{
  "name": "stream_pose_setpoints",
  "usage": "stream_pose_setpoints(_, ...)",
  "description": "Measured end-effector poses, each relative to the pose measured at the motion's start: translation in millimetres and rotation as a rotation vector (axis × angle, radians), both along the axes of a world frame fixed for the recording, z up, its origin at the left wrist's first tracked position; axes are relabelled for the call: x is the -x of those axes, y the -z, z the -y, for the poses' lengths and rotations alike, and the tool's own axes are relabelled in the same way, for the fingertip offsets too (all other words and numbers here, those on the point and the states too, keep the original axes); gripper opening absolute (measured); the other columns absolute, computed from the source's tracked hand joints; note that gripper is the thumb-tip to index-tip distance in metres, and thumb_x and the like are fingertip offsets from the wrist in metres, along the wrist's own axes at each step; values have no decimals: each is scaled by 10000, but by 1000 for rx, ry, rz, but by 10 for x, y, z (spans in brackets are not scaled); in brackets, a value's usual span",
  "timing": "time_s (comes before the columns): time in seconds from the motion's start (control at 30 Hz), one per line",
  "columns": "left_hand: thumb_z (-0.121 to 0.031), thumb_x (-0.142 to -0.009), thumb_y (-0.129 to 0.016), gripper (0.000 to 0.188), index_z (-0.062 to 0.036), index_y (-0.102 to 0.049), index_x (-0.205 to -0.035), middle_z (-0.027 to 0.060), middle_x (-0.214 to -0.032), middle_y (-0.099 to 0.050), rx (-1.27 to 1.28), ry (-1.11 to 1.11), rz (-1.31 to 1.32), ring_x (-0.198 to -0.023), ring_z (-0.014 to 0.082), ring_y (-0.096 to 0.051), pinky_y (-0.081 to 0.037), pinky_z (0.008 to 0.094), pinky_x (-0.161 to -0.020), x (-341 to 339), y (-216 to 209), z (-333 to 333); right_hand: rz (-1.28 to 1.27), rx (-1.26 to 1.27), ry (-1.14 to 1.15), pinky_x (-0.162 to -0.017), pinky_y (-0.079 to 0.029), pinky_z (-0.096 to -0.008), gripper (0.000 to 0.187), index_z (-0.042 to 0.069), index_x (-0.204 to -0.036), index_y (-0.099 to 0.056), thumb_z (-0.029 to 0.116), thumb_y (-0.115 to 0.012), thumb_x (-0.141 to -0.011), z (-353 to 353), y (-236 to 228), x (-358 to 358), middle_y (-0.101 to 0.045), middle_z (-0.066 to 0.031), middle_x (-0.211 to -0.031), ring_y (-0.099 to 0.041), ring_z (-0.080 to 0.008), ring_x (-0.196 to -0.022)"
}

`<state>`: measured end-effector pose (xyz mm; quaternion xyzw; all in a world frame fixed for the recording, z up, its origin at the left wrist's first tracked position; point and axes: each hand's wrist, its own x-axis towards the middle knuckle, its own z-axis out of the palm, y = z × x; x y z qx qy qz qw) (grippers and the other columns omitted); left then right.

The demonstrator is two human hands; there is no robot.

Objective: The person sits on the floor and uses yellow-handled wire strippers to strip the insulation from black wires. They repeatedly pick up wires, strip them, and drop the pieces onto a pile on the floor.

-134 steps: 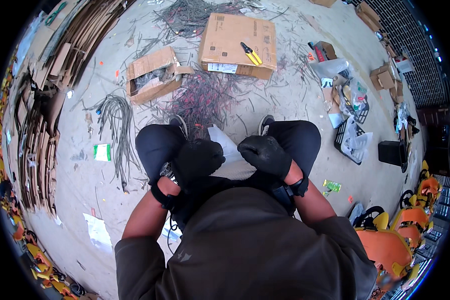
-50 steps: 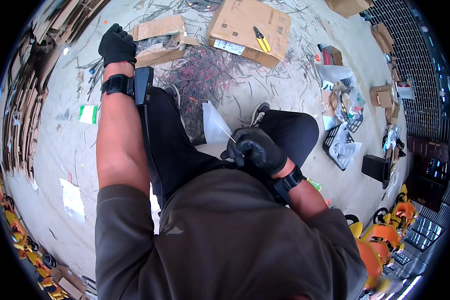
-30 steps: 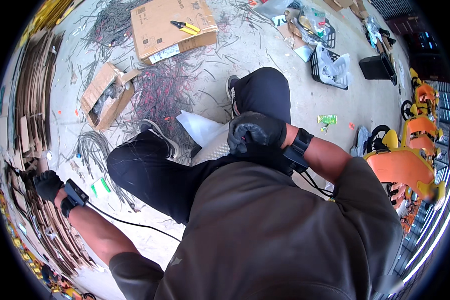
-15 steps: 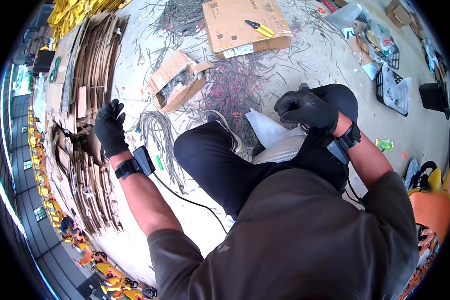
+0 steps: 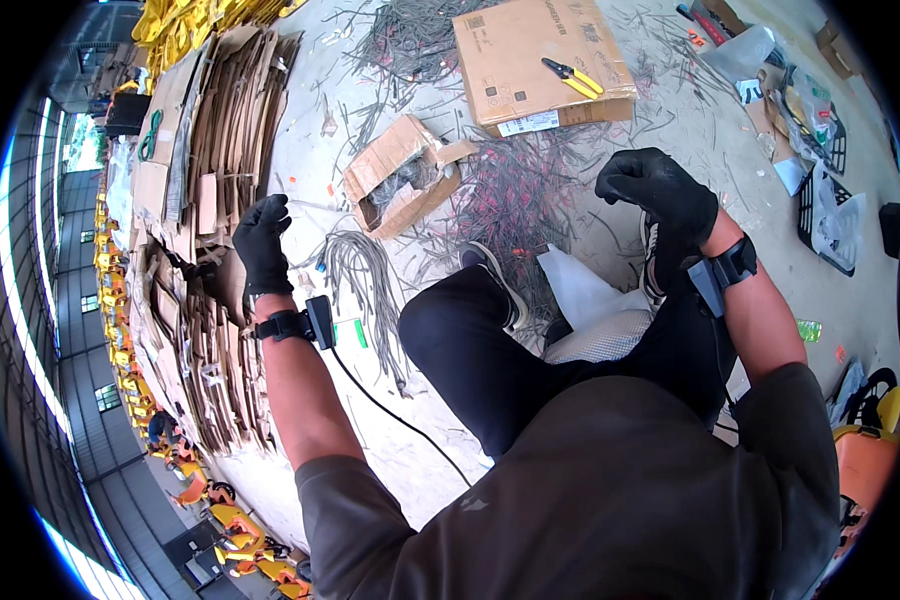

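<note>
My left hand (image 5: 263, 240), in a black glove, is raised over the floor beside a stack of flattened cardboard (image 5: 205, 170), fingers loosely apart and holding nothing. A black wrist device (image 5: 310, 322) with a thin cable sits on that wrist. My right hand (image 5: 660, 190), also gloved, is curled into a loose fist above my right knee and shoe; I see nothing in it. A bundle of grey cables (image 5: 360, 280) lies on the floor between my left hand and my left knee. A heap of cut wire pieces (image 5: 510, 190) lies in front of my legs.
A small open cardboard box (image 5: 400, 185) holds wire scraps. A larger closed box (image 5: 540, 55) carries yellow-handled pliers (image 5: 573, 78). A white bag (image 5: 580, 290) lies between my feet. Black crates (image 5: 830, 210) and packaging stand at the right.
My left hand swung out to the left and now hovers by the cardboard stack. My right hand lifted off my knee and moved forward. The view has turned left.
</note>
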<state>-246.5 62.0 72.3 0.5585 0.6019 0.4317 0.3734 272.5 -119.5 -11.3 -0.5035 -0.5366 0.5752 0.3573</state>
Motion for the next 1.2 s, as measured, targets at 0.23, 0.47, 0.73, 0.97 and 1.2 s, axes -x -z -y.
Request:
stream_pose_setpoints(0.23,-154,-872,-714,201,6,-704,-994,98,-917,-711,10,-93,86,-803,171,-672,-565,320,-700,-185,367,-473,324,-198,-6,-707,-491,-384,171,26,-885,-646,195,-629,-867,-62,-86,60,-618,-138,-815,-605,-292,-768)
stream_pose_setpoints(0.47,-158,-869,-725,187,7,-715,-958,65,-837,-698,-135,-197,-85,-736,137,-653,-547,278,-649,-165,579,-970,419,-329,-85,-729,-494,-437,138,17,-868,-645,148,-619,-830,-176,-71,54,-630,-158,-866,-606,-367,-835)
stream_pose_setpoints(0.73,-107,-870,-715,138,5,-719,-952,88,-856,-715,-200,-386,-159,-734,151,-668,-533,286,-636,711,146,-1250,436,-313,-93,-750,-482,-419,104,4,-831,-619,89,-645,-778,-274,-138,87,-631,-141,-863,-605,-343,-827)
stream_pose_setpoints(0.97,-136,-891,-712,156,8,-724,-949,36,-788,-689,-349,-372,-325,-682,99,-616,-491,249,-612,1017,-332,-1370,479,-319,-147,-779,-425,-421,105,50,-874,-633,153,-622,-854,-306,-120,89,-612,-107,-856,-587,-314,-858)
stream_pose_setpoints(1.2,-133,-880,-725,150,10,-724,-925,17,-756,-665,-257,-284,-339,-658,97,-588,-455,247,-604,461,39,-1495,468,-270,-143,-785,-457,-430,107,26,-873,-631,130,-629,-844,-342,-171,131,-620,-123,-869,-600,-329,-868)
